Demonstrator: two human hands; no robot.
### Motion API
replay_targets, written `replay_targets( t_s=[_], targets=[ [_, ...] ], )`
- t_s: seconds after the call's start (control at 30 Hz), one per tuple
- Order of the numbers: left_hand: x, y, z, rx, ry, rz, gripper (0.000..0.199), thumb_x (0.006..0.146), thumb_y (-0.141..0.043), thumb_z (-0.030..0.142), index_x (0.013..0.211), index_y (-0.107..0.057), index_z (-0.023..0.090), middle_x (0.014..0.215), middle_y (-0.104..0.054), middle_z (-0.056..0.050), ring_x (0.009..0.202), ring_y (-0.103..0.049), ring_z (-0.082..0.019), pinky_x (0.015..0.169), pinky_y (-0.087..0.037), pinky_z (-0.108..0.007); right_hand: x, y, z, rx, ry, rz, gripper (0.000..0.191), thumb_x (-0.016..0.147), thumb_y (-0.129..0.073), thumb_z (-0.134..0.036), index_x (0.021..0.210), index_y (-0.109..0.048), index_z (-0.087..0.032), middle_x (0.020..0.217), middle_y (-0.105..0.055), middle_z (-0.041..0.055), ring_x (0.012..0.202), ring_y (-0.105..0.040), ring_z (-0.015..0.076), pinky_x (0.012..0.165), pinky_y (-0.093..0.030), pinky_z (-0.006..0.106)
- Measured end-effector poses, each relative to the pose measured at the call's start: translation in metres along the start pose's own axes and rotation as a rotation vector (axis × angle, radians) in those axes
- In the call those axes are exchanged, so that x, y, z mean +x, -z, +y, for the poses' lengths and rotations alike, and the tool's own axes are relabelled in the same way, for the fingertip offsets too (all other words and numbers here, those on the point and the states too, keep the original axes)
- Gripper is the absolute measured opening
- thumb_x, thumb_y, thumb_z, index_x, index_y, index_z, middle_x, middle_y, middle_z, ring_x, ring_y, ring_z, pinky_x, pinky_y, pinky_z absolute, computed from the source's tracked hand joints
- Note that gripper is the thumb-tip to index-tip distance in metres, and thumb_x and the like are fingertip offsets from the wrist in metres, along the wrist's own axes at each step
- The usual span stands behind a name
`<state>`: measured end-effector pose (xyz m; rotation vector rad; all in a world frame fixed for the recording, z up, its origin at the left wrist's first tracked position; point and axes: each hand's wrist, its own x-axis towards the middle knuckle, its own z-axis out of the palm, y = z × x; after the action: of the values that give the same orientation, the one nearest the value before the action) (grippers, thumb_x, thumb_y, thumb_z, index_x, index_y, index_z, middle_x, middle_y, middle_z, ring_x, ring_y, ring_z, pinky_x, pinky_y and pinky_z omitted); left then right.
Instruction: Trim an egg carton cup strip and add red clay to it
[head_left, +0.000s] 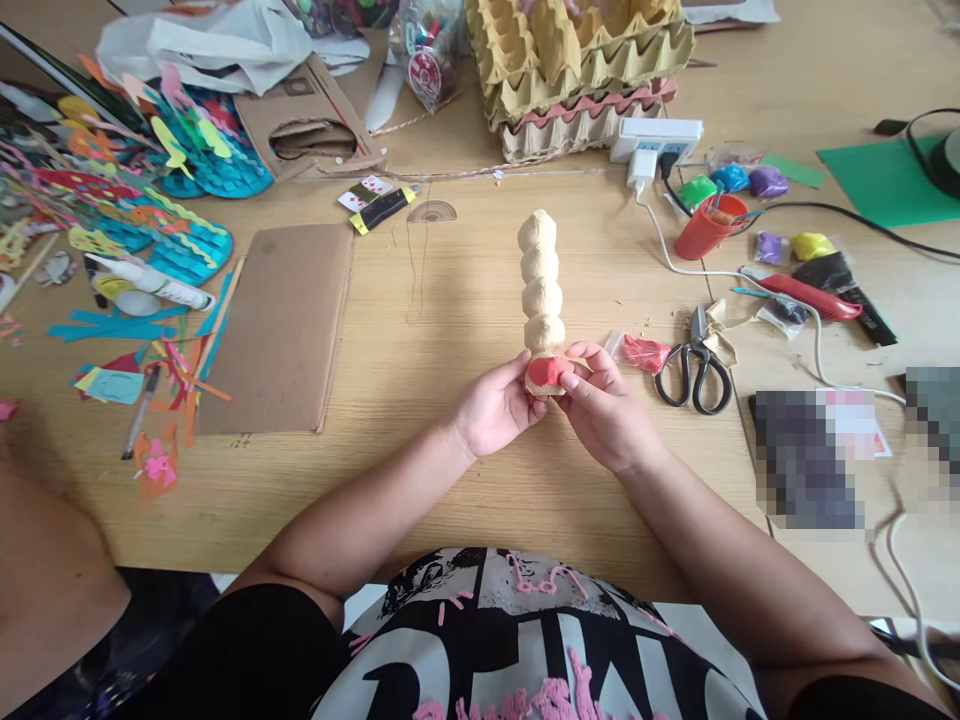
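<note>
A strip of cream egg-carton cups (541,270) points away from me over the table. Its nearest cup carries a flattened patch of red clay (546,371). My left hand (496,405) grips this near end from the left, thumb along its side. From the right, my right hand (604,405) has its thumb at the clay's edge and its fingers around the cup. Just right of that hand lies an opened packet of red clay (643,352), and beside it are black-handled scissors (696,365).
Left lies a flat cardboard sheet (270,325), with paper scraps and glue bottles (161,283) beyond it. Stacked egg trays (585,80) stand at the back near a power strip (660,135). A red cup (705,230), clay packets and a white cable (817,345) occupy the right.
</note>
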<state>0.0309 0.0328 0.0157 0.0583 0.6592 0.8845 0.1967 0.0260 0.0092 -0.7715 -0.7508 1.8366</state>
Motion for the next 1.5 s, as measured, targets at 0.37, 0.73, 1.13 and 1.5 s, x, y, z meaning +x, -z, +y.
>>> replay_targets(
  t_s=[0.37, 0.73, 1.13, 1.5],
  targets=[
    [-0.0018, -0.0002, 0.0004, 0.013, 0.028, -0.037, 0.02, 0.105, -0.063, 0.026, 0.094, -0.075, 0.014, 0.093, -0.076, -0.006, 0.07, -0.067, -0.009, 0.058, -0.054, -0.017, -0.002, -0.0044, 0.0017, -0.086, 0.112, -0.036, 0.038, 0.084, -0.093, -0.037, 0.106, -0.063, -0.029, 0.081, -0.073, -0.0049, 0.074, -0.068, 0.0151, 0.07, -0.06, 0.031],
    [-0.0014, -0.001, 0.0004, 0.002, 0.022, -0.056, 0.02, 0.103, -0.066, 0.026, 0.091, -0.076, 0.014, 0.092, -0.076, -0.006, 0.069, -0.067, -0.009, 0.056, -0.053, -0.017, -0.0028, -0.0043, 0.0035, -0.107, 0.108, -0.033, 0.04, 0.084, -0.093, -0.037, 0.108, -0.062, -0.03, 0.08, -0.072, -0.0055, 0.073, -0.068, 0.0162, 0.07, -0.061, 0.033],
    [-0.0019, -0.0031, -0.0003, -0.026, 0.027, -0.035, 0.016, 0.104, -0.064, 0.024, 0.099, -0.075, 0.013, 0.09, -0.076, -0.006, 0.066, -0.066, -0.008, 0.055, -0.053, -0.017, 0.0003, -0.0013, 0.0005, -0.051, 0.041, 0.003, 0.042, 0.079, -0.096, -0.044, 0.102, -0.063, -0.03, 0.081, -0.073, -0.0056, 0.073, -0.067, 0.0159, 0.072, -0.06, 0.033],
    [-0.0004, -0.0006, -0.0034, 0.011, -0.023, -0.012, 0.015, 0.103, -0.067, 0.025, 0.097, -0.077, 0.015, 0.093, -0.077, -0.005, 0.072, -0.068, -0.008, 0.059, -0.052, -0.017, -0.0019, -0.0046, 0.001, -0.087, 0.064, 0.011, 0.046, 0.081, -0.094, -0.047, 0.109, -0.061, -0.03, 0.096, -0.078, -0.0018, 0.085, -0.07, 0.0175, 0.074, -0.059, 0.033]
  ],
)
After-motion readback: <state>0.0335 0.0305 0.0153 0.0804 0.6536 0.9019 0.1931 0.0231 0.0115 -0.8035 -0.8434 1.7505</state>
